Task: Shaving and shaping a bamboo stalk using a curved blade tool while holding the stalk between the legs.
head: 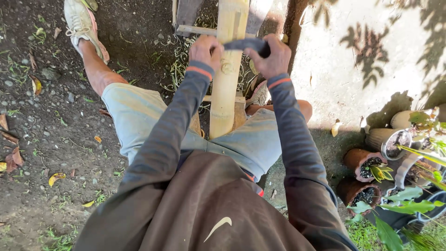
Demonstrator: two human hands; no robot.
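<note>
Head view: looks straight down on a seated person, a bamboo pole running from 12 o'clock toward the lap between the knees.
Left hand: fingers curled tight round the left end of a dark blade tool, resting on the pole.
Right hand: fisted round the tool's right end, just off the pole at 1 o'clock.
Dark blade tool: lies crosswise over the pole, gripped at both ends.
Bamboo pole: pale yellow, a knot showing just below the tool; lies on a wooden frame with a crossbar at 12 o'clock.
Shavings: pale curls on the soil left of the pole.
Left foot: pale shoe at 11 o'clock on bare ground.
Pots: brown plant pots at 4 o'clock, beside a concrete slab.
</note>
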